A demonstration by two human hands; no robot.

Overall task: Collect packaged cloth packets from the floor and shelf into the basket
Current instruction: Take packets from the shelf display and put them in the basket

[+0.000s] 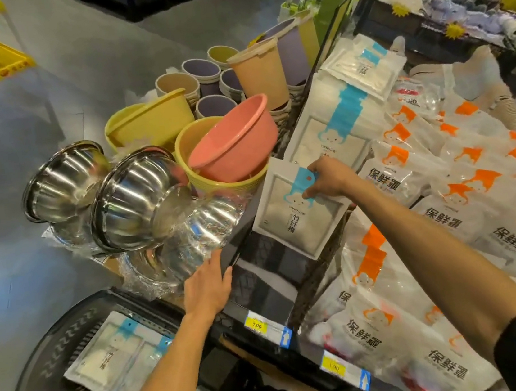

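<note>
My right hand (329, 176) pinches the blue-tabbed top of a white cloth packet (298, 213) and holds it tilted over the shelf's left edge. My left hand (208, 287) reaches forward with straight fingers, empty, beside the shelf's black rim and above the basket's far edge. The dark plastic basket (43, 361) stands on the floor at the lower left, with two white packets (114, 359) lying flat in it. A stack of the same blue-striped packets (332, 121) lies on the shelf just beyond my right hand, and one more packet (361, 67) lies further back.
Orange-marked white bags (465, 202) cover the shelf to the right. Steel bowls (133, 197), pink and yellow basins (230, 143) and stacked buckets (261, 71) crowd the floor display to the left. Yellow price tags (256, 325) line the shelf's front rail. Grey floor lies beyond.
</note>
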